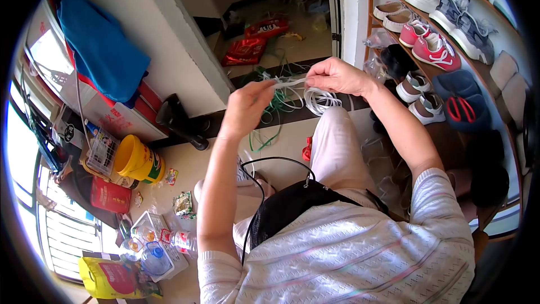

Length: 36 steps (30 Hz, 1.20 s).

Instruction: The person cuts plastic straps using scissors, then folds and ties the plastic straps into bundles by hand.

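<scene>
My left hand (247, 106) and my right hand (341, 77) are raised in front of my knees. A short stretch of white strap (291, 83) runs between them, its ends pinched in the fingers of both hands. A coil of white strap (322, 102) is just below my right hand, above my knee; whether it hangs or rests there I cannot tell. Behind my left hand, loose green strapping (274, 114) lies tangled on the floor by the doorway.
Right of me stands a shoe rack (368, 28) with several pairs of shoes. To the left are a yellow bucket (138, 159), a red box (110, 194) and a white tray (175, 264) with plastic bottles. A black boot (181, 122) stands by the wall; red bags (245, 51) lie beyond the doorway.
</scene>
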Available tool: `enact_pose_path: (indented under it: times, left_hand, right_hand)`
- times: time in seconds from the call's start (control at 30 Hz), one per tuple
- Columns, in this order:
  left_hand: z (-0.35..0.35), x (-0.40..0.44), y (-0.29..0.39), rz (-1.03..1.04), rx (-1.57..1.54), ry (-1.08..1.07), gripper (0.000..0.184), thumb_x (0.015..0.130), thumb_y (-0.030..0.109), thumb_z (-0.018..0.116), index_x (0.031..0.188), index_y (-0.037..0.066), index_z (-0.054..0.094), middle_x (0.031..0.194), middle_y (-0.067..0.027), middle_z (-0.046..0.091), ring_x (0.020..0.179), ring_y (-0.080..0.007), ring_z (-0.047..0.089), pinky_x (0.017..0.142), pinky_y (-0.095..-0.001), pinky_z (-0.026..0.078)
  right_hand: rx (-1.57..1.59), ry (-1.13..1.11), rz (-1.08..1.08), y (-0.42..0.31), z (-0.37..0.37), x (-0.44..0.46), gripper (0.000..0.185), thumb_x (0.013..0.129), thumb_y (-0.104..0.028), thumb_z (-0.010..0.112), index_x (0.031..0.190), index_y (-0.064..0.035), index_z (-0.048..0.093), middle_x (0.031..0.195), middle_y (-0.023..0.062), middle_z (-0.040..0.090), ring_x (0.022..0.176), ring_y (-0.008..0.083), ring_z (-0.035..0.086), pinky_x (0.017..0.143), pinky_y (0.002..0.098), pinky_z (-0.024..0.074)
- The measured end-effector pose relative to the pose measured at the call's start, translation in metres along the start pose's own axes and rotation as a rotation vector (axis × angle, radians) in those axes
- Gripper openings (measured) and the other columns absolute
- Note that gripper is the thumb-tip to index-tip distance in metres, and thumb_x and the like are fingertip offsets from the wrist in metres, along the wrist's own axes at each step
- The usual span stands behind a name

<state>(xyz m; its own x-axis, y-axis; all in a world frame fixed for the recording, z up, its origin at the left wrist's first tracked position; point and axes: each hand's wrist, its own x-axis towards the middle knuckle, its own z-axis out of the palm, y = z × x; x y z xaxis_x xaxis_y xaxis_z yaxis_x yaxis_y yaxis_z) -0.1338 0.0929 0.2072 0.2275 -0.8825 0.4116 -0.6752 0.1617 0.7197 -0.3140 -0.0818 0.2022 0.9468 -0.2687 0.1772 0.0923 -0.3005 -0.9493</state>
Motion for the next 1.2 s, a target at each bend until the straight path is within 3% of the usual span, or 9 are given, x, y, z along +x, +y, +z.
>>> enact_pose_path:
  times: [0.1,0.2,0.33,0.57,0.83,0.9,0.93,1.07,1.2]
  left_hand:
    - [0.013,0.007,0.001,-0.162,-0.179,0.038,0.023,0.087,0.011,0.054,0.102,-0.005,0.061,0.069,-0.0002,0.056,0.062,-0.0063,0.049,0.058,-0.0198,0.042]
    - [0.017,0.006,-0.004,-0.153,-0.212,0.063,0.021,0.084,0.013,0.057,0.1,0.002,0.064,0.065,-0.0011,0.058,0.059,-0.0057,0.051,0.057,-0.0203,0.044]
    - [0.023,0.005,-0.008,-0.108,-0.333,0.092,0.022,0.086,0.013,0.056,0.101,-0.001,0.063,0.069,-0.0013,0.058,0.062,-0.0067,0.052,0.058,-0.0206,0.045]
    - [0.057,0.006,-0.016,-0.139,-0.71,0.278,0.028,0.089,0.024,0.055,0.103,0.0,0.062,0.085,-0.0042,0.063,0.071,-0.0096,0.057,0.058,-0.023,0.048]
    - [0.084,0.006,-0.033,-0.104,-0.755,0.347,0.026,0.09,0.022,0.055,0.097,-0.002,0.063,0.087,-0.0056,0.064,0.074,-0.0104,0.058,0.066,-0.0225,0.045]
    - [0.087,0.001,-0.031,-0.181,-0.941,0.251,0.025,0.091,0.022,0.052,0.096,-0.002,0.06,0.085,-0.0074,0.064,0.071,-0.0128,0.059,0.064,-0.0231,0.046]
    - [0.088,-0.001,-0.024,-0.213,-0.985,0.221,0.025,0.091,0.022,0.052,0.096,-0.002,0.059,0.083,-0.0076,0.063,0.068,-0.0132,0.059,0.062,-0.0233,0.046]
    - [0.096,-0.009,-0.015,-0.271,-1.114,0.074,0.023,0.091,0.021,0.051,0.097,-0.001,0.055,0.076,-0.0077,0.061,0.058,-0.014,0.055,0.053,-0.0234,0.044]
    - [0.089,-0.015,-0.018,-0.355,-1.022,-0.114,0.026,0.09,0.023,0.053,0.098,-0.002,0.057,0.068,-0.0053,0.058,0.05,-0.011,0.05,0.046,-0.0215,0.039]
  right_hand:
    - [-0.032,-0.023,-0.001,-0.003,0.001,0.005,0.021,0.088,-0.022,0.057,0.092,-0.0014,0.062,0.062,-0.0063,0.048,0.054,0.0014,0.039,0.048,0.017,0.0325]
    - [-0.066,-0.034,0.012,-0.003,0.007,0.007,0.022,0.09,-0.023,0.055,0.097,-0.0027,0.061,0.064,-0.0048,0.05,0.056,0.0021,0.043,0.052,0.0178,0.037]
    - [-0.063,-0.046,-0.004,-0.002,0.015,0.014,0.022,0.091,-0.023,0.053,0.096,-0.0028,0.061,0.069,-0.004,0.052,0.061,0.003,0.047,0.055,0.0177,0.0394]
    - [0.036,0.362,-0.289,0.0,0.038,0.031,0.021,0.089,-0.019,0.055,0.091,-0.0003,0.064,0.079,0.0023,0.062,0.069,0.007,0.055,0.063,0.02,0.0457]
    - [0.479,0.463,-0.222,-0.003,0.06,0.046,0.018,0.089,-0.012,0.053,0.101,0.0005,0.059,0.081,0.0078,0.063,0.073,0.0122,0.06,0.064,0.0238,0.0501]
    - [0.551,0.472,-0.199,-0.004,0.063,0.05,0.017,0.09,-0.01,0.052,0.102,-0.0007,0.058,0.079,0.0083,0.062,0.07,0.0121,0.06,0.061,0.0235,0.0505]
    - [0.556,0.507,-0.16,-0.006,0.065,0.051,0.015,0.089,-0.009,0.052,0.1,-0.0014,0.058,0.072,0.0048,0.058,0.058,0.0075,0.054,0.049,0.0196,0.0448]
    - [0.562,0.583,-0.185,-0.011,0.065,0.051,0.015,0.089,-0.013,0.051,0.101,-0.0046,0.056,0.064,-0.0036,0.045,0.046,0.0011,0.032,0.038,0.0155,0.0235]
    - [0.626,0.637,-0.183,-0.019,0.046,0.05,0.014,0.089,-0.014,0.051,0.099,-0.0062,0.056,0.058,-0.0044,0.042,0.041,0.0024,0.029,0.035,0.017,0.0221]
